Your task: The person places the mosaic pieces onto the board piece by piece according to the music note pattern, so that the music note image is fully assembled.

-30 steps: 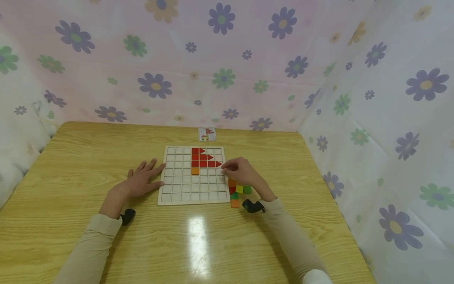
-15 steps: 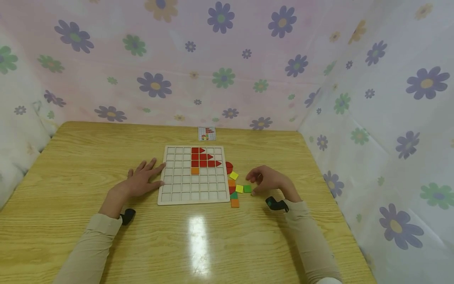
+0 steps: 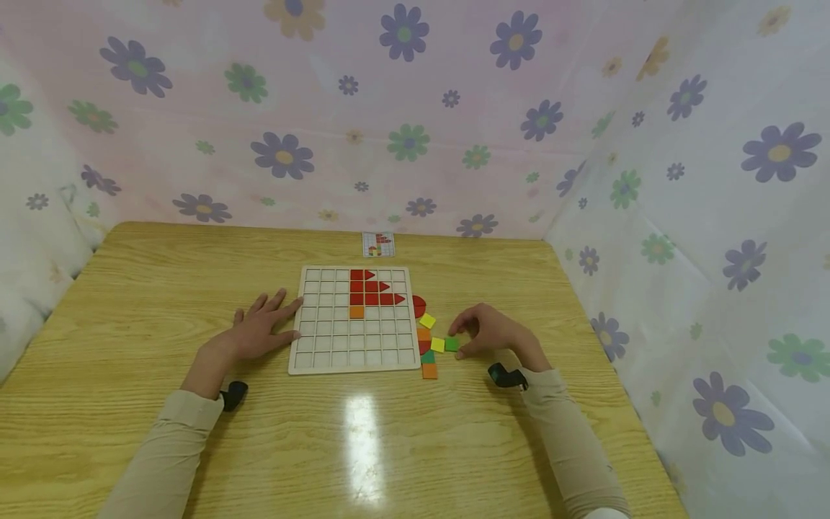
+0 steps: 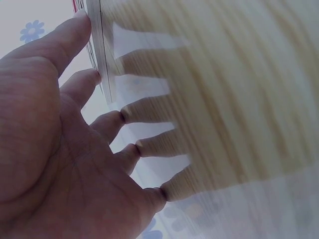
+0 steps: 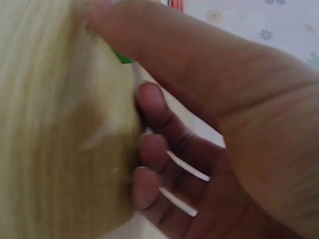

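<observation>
My left hand (image 3: 254,333) lies with fingers spread at the left edge of a white grid board (image 3: 318,362), thumb and forefinger touching its frame. In the left wrist view, the fingertips of the left hand (image 4: 75,144) rest on the glossy table. My right hand (image 3: 496,331) pinches a green square tile (image 3: 452,344) between thumb and forefinger, right of the board. The right wrist view shows the green tile's corner (image 5: 122,57) behind the thumb. Red pieces (image 3: 372,299) form three pointed rows in the grid, with an orange square (image 3: 357,312) below them.
Beside the board's right edge lie loose tiles: a yellow square (image 3: 427,321), another yellow square (image 3: 438,345), an orange square (image 3: 430,371) and red rounded pieces (image 3: 420,306). A small pattern card (image 3: 378,245) lies behind the board. Flowered curtains (image 3: 415,108) enclose the wooden table (image 3: 292,447).
My right hand has moved from the board's right edge rightward to the green tile and closed its fingertips on it. Red rounded pieces and a yellow tile came into view. The left hand stayed still.
</observation>
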Demonstrator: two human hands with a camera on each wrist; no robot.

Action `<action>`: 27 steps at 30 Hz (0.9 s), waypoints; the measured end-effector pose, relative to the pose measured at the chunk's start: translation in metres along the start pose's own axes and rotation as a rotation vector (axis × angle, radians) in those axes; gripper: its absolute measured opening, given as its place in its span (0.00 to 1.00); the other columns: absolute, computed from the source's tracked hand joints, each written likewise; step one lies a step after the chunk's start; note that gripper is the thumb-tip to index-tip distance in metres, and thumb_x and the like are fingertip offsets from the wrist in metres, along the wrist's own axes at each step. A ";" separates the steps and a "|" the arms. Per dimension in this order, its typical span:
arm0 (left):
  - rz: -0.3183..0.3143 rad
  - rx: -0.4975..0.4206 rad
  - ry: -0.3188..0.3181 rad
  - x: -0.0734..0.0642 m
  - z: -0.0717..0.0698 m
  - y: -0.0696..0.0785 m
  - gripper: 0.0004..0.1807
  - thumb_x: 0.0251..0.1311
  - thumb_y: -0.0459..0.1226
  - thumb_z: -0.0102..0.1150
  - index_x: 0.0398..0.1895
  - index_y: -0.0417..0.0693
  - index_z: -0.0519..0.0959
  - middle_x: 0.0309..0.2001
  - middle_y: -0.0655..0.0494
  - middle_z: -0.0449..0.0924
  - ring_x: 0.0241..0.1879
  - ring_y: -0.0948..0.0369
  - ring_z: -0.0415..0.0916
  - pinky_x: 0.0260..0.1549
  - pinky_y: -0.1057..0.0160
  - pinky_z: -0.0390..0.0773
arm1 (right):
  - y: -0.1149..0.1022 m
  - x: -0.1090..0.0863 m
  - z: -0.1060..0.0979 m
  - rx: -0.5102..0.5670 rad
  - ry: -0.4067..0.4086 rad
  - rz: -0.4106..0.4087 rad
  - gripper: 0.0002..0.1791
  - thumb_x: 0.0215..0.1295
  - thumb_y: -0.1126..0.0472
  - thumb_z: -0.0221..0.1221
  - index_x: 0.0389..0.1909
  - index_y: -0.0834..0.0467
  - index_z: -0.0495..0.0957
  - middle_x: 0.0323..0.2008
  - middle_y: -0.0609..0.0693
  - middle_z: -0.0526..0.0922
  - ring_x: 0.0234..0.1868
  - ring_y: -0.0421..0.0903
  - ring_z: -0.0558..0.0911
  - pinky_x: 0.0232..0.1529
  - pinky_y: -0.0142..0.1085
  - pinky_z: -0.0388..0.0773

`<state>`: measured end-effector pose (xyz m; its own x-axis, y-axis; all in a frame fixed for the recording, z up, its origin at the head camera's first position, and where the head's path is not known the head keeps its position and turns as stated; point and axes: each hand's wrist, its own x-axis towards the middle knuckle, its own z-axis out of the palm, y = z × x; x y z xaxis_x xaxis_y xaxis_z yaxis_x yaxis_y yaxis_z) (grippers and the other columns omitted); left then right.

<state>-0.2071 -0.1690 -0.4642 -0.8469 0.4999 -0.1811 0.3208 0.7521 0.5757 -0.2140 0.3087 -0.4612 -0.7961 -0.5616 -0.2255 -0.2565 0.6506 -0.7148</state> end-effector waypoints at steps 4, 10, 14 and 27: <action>-0.003 -0.007 -0.002 0.000 0.001 -0.001 0.39 0.74 0.50 0.55 0.80 0.44 0.56 0.79 0.29 0.40 0.76 0.25 0.32 0.62 0.18 0.37 | 0.002 0.002 0.004 -0.017 0.053 0.000 0.12 0.55 0.64 0.75 0.41 0.57 0.88 0.41 0.50 0.85 0.33 0.42 0.74 0.36 0.33 0.74; -0.004 -0.006 -0.002 -0.001 -0.001 0.002 0.39 0.74 0.51 0.55 0.80 0.44 0.57 0.79 0.29 0.40 0.76 0.25 0.33 0.61 0.18 0.38 | 0.002 0.007 0.009 -0.024 0.132 -0.011 0.11 0.59 0.65 0.72 0.43 0.58 0.85 0.44 0.51 0.85 0.41 0.46 0.77 0.46 0.38 0.76; -0.005 -0.024 0.004 -0.001 0.001 -0.001 0.39 0.74 0.51 0.55 0.80 0.45 0.56 0.80 0.30 0.40 0.76 0.26 0.32 0.61 0.17 0.36 | 0.003 0.013 0.012 -0.020 0.200 -0.025 0.06 0.63 0.68 0.68 0.40 0.59 0.83 0.40 0.52 0.85 0.39 0.46 0.79 0.44 0.38 0.78; -0.004 -0.005 -0.004 -0.002 -0.002 0.003 0.38 0.74 0.50 0.54 0.80 0.44 0.57 0.79 0.29 0.40 0.76 0.26 0.33 0.62 0.18 0.37 | -0.015 0.033 0.035 0.158 0.363 -0.132 0.06 0.69 0.68 0.64 0.43 0.64 0.85 0.35 0.56 0.86 0.24 0.39 0.73 0.26 0.29 0.71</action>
<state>-0.2055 -0.1685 -0.4610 -0.8464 0.4989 -0.1865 0.3157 0.7519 0.5788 -0.2172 0.2626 -0.4815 -0.9108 -0.3997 0.1034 -0.3051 0.4827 -0.8209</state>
